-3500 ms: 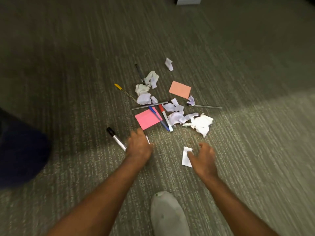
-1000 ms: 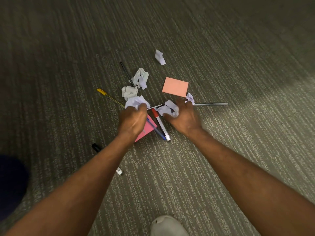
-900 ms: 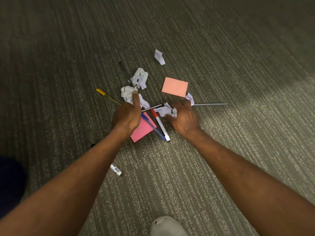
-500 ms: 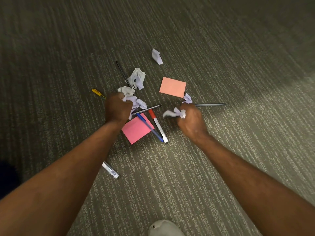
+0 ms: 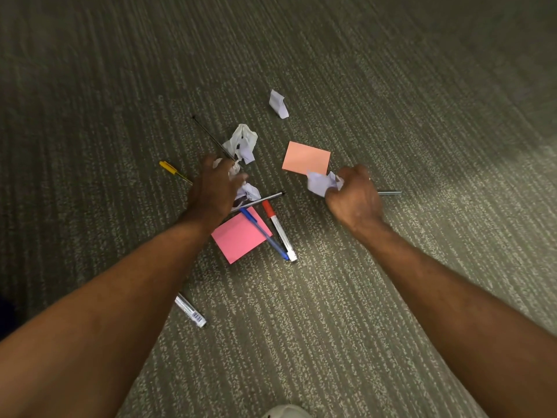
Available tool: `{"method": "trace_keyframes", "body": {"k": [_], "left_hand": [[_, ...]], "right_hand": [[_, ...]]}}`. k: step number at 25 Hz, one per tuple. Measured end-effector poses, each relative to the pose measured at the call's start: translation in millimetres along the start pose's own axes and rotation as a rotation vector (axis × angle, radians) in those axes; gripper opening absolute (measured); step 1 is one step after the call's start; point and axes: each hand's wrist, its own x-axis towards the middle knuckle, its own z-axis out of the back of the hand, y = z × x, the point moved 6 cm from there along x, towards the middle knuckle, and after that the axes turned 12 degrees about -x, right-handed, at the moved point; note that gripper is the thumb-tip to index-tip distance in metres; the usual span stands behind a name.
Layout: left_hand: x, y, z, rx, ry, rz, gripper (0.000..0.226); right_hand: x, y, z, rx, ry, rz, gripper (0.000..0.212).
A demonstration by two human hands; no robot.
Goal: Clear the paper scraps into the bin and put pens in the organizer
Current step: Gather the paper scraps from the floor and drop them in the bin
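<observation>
Paper scraps and pens lie scattered on the carpet. My left hand point(image 5: 214, 188) is closed over white crumpled paper point(image 5: 248, 191), with more paper showing at its fingertips. My right hand point(image 5: 354, 197) is shut on a wad of white scraps point(image 5: 321, 182). Loose crumpled paper point(image 5: 242, 142) and a small scrap point(image 5: 278, 104) lie farther out. An orange sticky note point(image 5: 306, 157) and a pink sticky note point(image 5: 239, 236) lie flat. A blue pen point(image 5: 263, 233), a red-capped marker point(image 5: 278, 229), a yellow pen point(image 5: 173, 171), a thin black pen point(image 5: 211, 136) and a grey pen point(image 5: 259, 200) rest around them.
A marker point(image 5: 190, 310) lies partly under my left forearm. Another grey pen point(image 5: 390, 192) pokes out beyond my right hand. A shoe toe point(image 5: 286, 412) shows at the bottom edge. No bin or organizer is in view.
Both hands have gathered the white scraps from the middle of the pile into their fists. My left hand has moved up toward the far crumpled paper, my right hand rightward with its wad.
</observation>
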Motion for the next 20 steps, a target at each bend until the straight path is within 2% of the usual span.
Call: {"method": "trace_keyframes", "body": {"k": [3,6,9,13,18,20], "left_hand": [[-3,4,-1,-0.017,-0.001,-0.016,0.048],[-2,7,1,-0.005,-0.013,-0.009,0.039],[-2,4,3,0.013,-0.037,-0.039,0.022],[-14,-3,25,-0.238,-0.165,0.01,0.017],[-46,-19,45,-0.43,-0.213,0.109,0.006],[-65,-22,49,-0.513,-0.205,0.158,0.003]], "right_hand": [[4,4,-2,-0.045,0.038,0.005,0.05],[8,5,-9,-0.121,0.145,-0.03,0.06],[17,11,-11,-0.138,0.191,-0.038,0.046],[14,18,-6,-0.03,0.175,-0.001,0.048],[-17,48,3,0.218,0.1,0.061,0.024],[-35,72,9,0.352,0.125,0.056,0.025]]}}
